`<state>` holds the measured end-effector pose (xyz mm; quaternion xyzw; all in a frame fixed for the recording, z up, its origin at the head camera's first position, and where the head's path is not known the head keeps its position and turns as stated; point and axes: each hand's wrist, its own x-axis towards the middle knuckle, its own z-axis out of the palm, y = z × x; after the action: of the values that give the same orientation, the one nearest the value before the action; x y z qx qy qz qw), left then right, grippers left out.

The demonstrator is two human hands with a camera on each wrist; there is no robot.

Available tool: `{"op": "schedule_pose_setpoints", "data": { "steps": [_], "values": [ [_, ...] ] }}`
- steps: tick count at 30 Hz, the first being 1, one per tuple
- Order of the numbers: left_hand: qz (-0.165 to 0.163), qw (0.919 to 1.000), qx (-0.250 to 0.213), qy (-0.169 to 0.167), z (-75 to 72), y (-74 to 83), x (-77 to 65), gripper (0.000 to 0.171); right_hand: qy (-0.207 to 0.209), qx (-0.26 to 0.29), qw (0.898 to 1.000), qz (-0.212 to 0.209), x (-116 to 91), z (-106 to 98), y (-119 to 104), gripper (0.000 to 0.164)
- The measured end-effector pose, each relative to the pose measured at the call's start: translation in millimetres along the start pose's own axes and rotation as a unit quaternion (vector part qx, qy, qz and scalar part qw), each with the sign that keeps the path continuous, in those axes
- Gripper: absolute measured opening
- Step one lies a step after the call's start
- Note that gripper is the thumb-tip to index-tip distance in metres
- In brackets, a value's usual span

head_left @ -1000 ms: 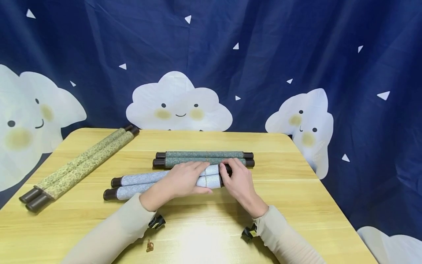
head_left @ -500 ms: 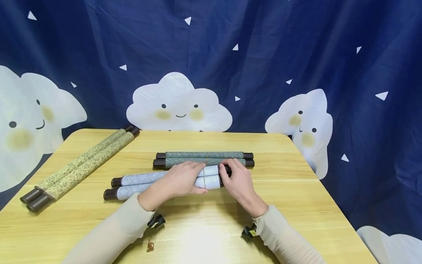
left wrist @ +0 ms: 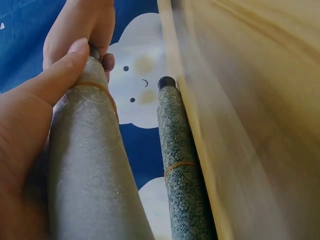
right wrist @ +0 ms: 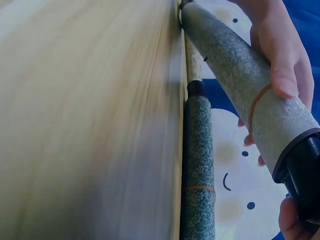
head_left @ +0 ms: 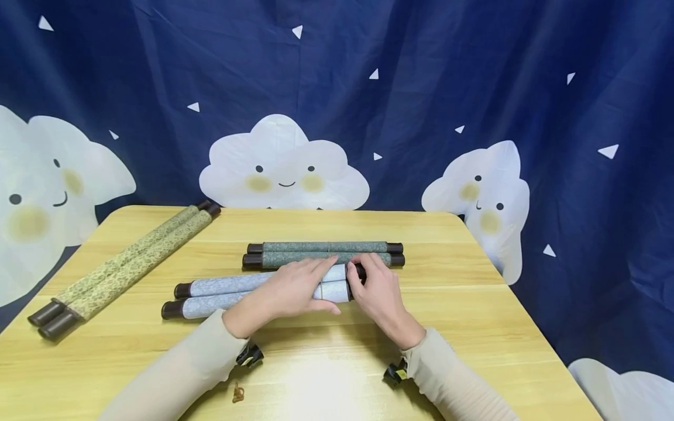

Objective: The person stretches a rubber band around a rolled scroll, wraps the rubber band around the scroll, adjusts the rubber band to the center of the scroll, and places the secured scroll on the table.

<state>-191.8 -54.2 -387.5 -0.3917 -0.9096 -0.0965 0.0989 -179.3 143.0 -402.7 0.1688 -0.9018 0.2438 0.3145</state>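
In the head view, a pair of pale blue rolled scrolls [head_left: 221, 283] with dark brown end knobs lies side by side at a slant, the right end raised off the table. A thin rubber band [right wrist: 255, 109] circles them near that end. My left hand [head_left: 295, 286] grips the scrolls from above beside the band; the right wrist view shows its thumb on one side and fingertips past the other. My right hand [head_left: 380, 289] holds the dark knobs [right wrist: 302, 167] at the right end. Just behind lies a banded pair of dark green scrolls [head_left: 295, 247].
A pair of yellow-green patterned scrolls [head_left: 131, 263] lies diagonally along the left of the wooden table [head_left: 474, 351]. A small brown crumpled band [head_left: 239, 392] sits near the front, beside the left sleeve. Behind the table hangs a dark blue curtain [head_left: 400, 35] with clouds.
The rubber band has shifted slightly left along the pale blue scrolls. My left hand drew back a little, then moved right again over the band. My right hand stays on the knobs.
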Motion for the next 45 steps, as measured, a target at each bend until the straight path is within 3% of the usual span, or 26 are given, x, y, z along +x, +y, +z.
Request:
{"op": "schedule_pose_setpoints", "data": {
  "steps": [10,19,25,32,36,45],
  "values": [
    [-0.01,0.9998,0.017,0.006,-3.8,-5.1,-1.0,0.09,-0.007,-0.008,1.0,0.02,3,-2,3,0.026],
    [-0.019,0.9996,0.022,-0.008,-11.4,-3.1,-1.7,0.086,-0.012,-0.006,0.999,0.029,3,-2,5,0.025],
    [-0.041,0.9987,0.015,-0.024,-10.2,-5.8,-3.0,0.085,-0.005,-0.009,0.999,0.032,4,-5,6,0.025],
    [-0.004,0.9996,-0.028,-0.005,-5.9,-3.8,0.5,0.105,-0.003,-0.005,1.0,0.023,4,-6,3,0.025],
    [0.002,0.9997,-0.023,0.001,-7.4,-3.5,1.6,0.098,0.0,-0.002,1.0,0.019,5,-7,2,0.024],
    [-0.022,0.9997,0.008,-0.006,-11.7,-8.6,-1.0,0.087,0.004,-0.009,0.999,0.035,8,-9,7,0.023]
  ]
}}
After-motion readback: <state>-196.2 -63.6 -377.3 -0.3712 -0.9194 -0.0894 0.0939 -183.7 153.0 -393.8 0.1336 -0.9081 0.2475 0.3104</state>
